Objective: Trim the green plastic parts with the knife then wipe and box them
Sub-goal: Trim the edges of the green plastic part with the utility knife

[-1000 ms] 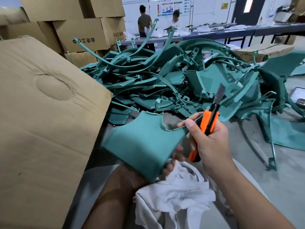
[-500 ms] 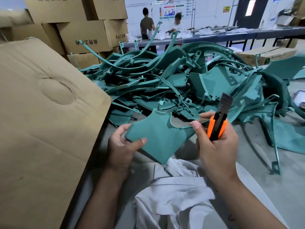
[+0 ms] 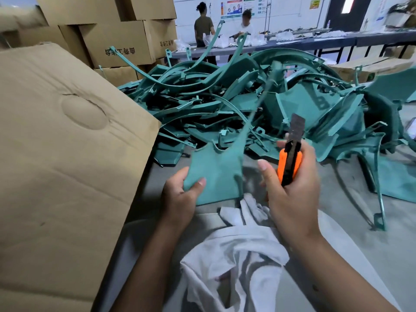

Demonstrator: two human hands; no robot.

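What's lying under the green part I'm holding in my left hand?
Below the green part, gripped by the left hand, are the grey table and a white cloth by its lower edge. Whatever lies directly behind the part is covered.

Box flap (image 3: 63, 154) left of parts pile (image 3: 258, 104); cloth (image 3: 236, 255) nearest.

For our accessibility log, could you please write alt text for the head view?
A left hand holds a green plastic part while the right hand grips an orange knife, blade up. Behind lies a pile of green parts.
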